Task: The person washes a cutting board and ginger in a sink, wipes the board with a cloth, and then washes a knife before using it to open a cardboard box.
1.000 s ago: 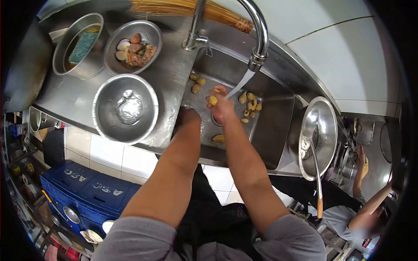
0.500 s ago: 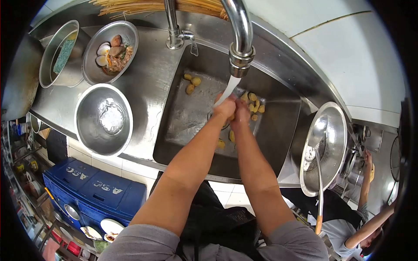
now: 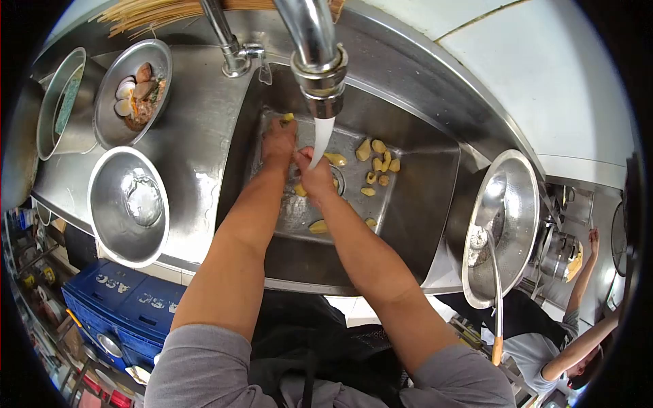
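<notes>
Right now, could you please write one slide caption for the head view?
Left hand and right hand inside a metal sink, among yellowish pieces, as the faucet runs.

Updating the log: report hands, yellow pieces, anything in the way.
Left hand by yellow piece, far left of sink; right hand at water stream; grips unclear. Other yellow pieces loose in sink. No obstruction apparent beyond the stream.

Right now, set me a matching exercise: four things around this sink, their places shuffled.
1. Wooden-handled metal ladle
2. Flat turquoise scouring pad
3. Bundle of thin straw-coloured sticks
4. Irregular yellow food chunks

A. On the floor of the rectangular steel sink
B. Behind the curved steel faucet
C. In the wide steel bowl right of the sink
D. In the deep steel pot

Pairs: 1-C, 2-D, 3-B, 4-A
</notes>
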### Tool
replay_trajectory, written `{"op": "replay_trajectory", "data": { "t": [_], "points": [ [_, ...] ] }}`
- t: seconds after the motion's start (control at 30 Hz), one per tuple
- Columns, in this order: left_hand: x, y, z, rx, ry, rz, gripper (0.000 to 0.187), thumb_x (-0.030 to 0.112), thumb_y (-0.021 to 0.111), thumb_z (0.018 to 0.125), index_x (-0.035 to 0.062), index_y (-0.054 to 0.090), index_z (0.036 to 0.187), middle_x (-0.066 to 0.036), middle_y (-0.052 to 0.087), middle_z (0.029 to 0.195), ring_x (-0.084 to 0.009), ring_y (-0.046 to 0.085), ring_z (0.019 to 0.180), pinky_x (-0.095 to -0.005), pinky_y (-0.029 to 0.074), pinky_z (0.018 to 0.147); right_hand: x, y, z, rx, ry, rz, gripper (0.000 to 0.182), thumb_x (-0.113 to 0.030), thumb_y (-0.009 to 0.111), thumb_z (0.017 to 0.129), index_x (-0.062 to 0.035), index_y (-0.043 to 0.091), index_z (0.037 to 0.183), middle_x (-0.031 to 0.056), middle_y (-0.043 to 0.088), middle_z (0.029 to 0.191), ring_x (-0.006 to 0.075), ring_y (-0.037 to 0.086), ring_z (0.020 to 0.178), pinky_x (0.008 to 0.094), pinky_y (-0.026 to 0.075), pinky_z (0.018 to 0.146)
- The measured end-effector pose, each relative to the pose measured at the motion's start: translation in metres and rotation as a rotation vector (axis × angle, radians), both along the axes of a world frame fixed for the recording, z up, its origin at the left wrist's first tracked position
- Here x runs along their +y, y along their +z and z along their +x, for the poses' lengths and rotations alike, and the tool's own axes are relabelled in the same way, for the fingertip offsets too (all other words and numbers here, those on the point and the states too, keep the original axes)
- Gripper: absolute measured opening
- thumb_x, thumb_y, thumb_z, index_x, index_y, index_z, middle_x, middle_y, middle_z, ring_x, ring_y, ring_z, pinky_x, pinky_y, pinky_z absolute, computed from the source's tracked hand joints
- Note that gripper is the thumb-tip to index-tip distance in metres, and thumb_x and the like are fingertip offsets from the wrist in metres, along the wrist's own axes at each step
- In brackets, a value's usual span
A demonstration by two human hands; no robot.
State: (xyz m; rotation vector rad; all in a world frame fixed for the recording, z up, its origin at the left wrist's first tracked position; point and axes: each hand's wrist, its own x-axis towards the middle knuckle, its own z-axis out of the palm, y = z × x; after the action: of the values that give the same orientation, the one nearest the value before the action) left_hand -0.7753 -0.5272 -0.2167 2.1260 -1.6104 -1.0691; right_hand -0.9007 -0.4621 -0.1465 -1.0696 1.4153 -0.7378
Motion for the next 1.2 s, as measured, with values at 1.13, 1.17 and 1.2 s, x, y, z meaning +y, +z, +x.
{"op": "replay_trajectory", "data": {
  "t": [1.13,1.17,1.2],
  "points": [
    [0.137,0.245,0.013,0.398,0.595,-0.295,0.031,0.02,0.058,0.09,0.0069,0.055,0.118,-0.021,0.054,0.117,-0.0388,0.056,0.106,-0.0441,0.045,0.094,0.06,0.172,0.086,-0.526,-0.476,0.474,0.038,-0.035,0.042,0.1,-0.0056,0.059,0.116,0.0103,0.063,0.107,0.0256,0.063,0.096,0.0384,0.051,0.083],
    [0.14,0.266,0.031,0.409,0.55,-0.546,0.031,0.018,0.058,0.091,0.0052,0.054,0.119,-0.02,0.054,0.116,-0.0364,0.057,0.104,-0.0424,0.046,0.093,0.062,0.189,0.098,-0.318,-0.266,0.157,0.038,-0.034,0.041,0.101,-0.0046,0.059,0.116,0.0111,0.063,0.106,0.0252,0.062,0.095,0.0373,0.05,0.084],
    [0.144,0.285,0.05,0.396,0.513,-0.703,0.032,0.017,0.058,0.091,0.0036,0.053,0.12,-0.017,0.055,0.116,-0.0321,0.057,0.104,-0.0398,0.045,0.094,0.065,0.206,0.11,-0.1,-0.059,-0.152,0.038,-0.032,0.04,0.101,-0.0036,0.059,0.116,0.012,0.062,0.105,0.0248,0.062,0.095,0.0361,0.049,0.085]
  ]
}}
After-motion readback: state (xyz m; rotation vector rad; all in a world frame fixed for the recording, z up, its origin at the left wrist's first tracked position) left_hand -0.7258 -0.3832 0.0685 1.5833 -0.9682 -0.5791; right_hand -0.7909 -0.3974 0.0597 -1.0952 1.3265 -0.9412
